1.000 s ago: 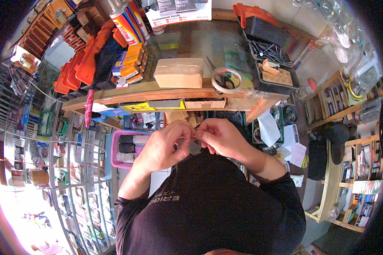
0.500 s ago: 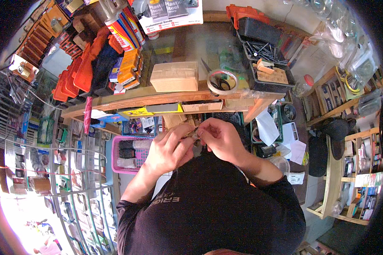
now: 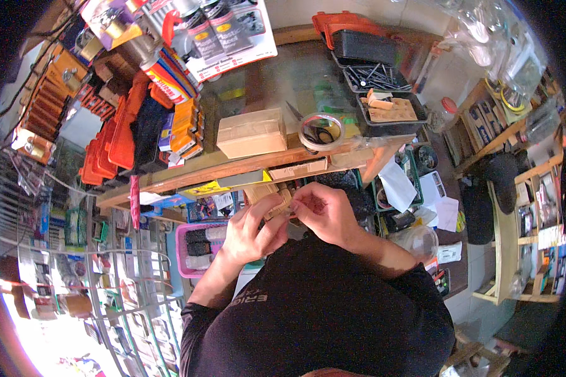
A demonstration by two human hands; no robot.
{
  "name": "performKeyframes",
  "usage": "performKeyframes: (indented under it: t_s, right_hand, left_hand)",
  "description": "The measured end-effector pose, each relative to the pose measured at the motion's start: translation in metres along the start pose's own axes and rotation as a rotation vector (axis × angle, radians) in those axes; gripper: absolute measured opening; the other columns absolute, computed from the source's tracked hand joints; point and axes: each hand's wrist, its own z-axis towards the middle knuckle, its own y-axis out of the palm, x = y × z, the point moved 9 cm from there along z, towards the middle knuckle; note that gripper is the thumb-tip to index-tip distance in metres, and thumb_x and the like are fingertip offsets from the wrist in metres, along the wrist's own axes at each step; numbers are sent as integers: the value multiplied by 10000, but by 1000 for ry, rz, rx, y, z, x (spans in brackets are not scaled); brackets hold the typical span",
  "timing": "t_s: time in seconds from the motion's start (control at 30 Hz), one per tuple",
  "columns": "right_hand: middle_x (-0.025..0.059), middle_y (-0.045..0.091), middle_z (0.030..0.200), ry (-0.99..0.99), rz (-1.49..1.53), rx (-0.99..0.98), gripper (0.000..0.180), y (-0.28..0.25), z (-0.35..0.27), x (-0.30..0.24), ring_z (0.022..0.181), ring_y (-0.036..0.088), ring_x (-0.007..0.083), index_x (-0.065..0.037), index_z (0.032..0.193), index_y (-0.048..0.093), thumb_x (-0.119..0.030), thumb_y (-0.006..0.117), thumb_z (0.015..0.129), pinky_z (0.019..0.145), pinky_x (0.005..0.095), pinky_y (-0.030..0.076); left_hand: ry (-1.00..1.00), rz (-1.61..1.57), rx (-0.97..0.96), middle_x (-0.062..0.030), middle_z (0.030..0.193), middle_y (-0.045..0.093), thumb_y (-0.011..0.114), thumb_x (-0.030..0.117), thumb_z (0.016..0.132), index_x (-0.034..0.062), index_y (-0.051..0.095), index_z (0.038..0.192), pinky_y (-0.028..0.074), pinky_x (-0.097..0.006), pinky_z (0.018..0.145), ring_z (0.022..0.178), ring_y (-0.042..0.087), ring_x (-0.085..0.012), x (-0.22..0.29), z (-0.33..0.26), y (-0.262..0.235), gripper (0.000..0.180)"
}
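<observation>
At the far left a wire rack of small packaged goods (image 3: 107, 276) bends with the lens, its lower part washed out by glare. Just right of it a pink plastic basket (image 3: 192, 248) is partly covered by the person's left forearm. The left hand (image 3: 251, 229) and right hand (image 3: 324, 210) meet close in front of the chest, below the edge of the cluttered wooden table (image 3: 188, 169). Between them sits a small tan cardboard box (image 3: 270, 198); the left hand's fingers curl around its lower side and the right hand pinches at its right end. Most of the box is hidden by the fingers, so whether it is open cannot be made out. On the table above stand a larger closed tan cardboard box (image 3: 251, 133), then a roll of clear tape (image 3: 321, 131), then black trays holding nails and wooden bits (image 3: 383, 94). At the right, white papers (image 3: 415, 188) lie low beside shelves cut off by the dark rim.
</observation>
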Motion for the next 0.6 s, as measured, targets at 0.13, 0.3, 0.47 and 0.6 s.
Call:
performKeyframes:
  t_s: [0.13, 0.3, 0.47, 0.6]
  right_hand:
    - [0, 617, 773, 32, 59, 67, 110, -1, 1, 3, 680, 558, 29, 18, 917, 593, -75, 634, 874, 594, 190, 467]
    - [9, 624, 791, 14, -23, 165, 109, -8, 1, 2, 719, 566, 33, 23, 920, 599, -65, 638, 868, 621, 195, 474]
    - [15, 620, 797, 32, 46, 251, 75, -8, 2, 0, 724, 559, 33, 10, 900, 609, -48, 640, 864, 614, 187, 459]
    - [12, 627, 725, 75, -27, 340, 113, -8, 2, -2, 632, 560, 49, -4, 885, 624, -92, 679, 842, 562, 207, 455]
  left_hand:
    - [48, -70, 35, -147, 1099, 572, 729, 95, 667, 84, 557, 1010, 552, -318, 654, 896, 631, -259, -8, -1, 0, 384]
    - [24, -117, 65, -154, 1093, 581, 696, 118, 702, 69, 553, 1009, 551, -330, 678, 899, 623, -276, -34, -4, -3, 343]
    - [-173, -97, 51, -182, 1159, 528, 693, 29, 689, 32, 514, 1070, 485, -415, 839, 1024, 546, -358, -102, 13, -13, 421]
    - [-297, -39, -37, -219, 1233, 461, 726, 32, 670, 13, 446, 1198, 398, -446, 974, 1159, 456, -402, -153, 25, -6, 598]
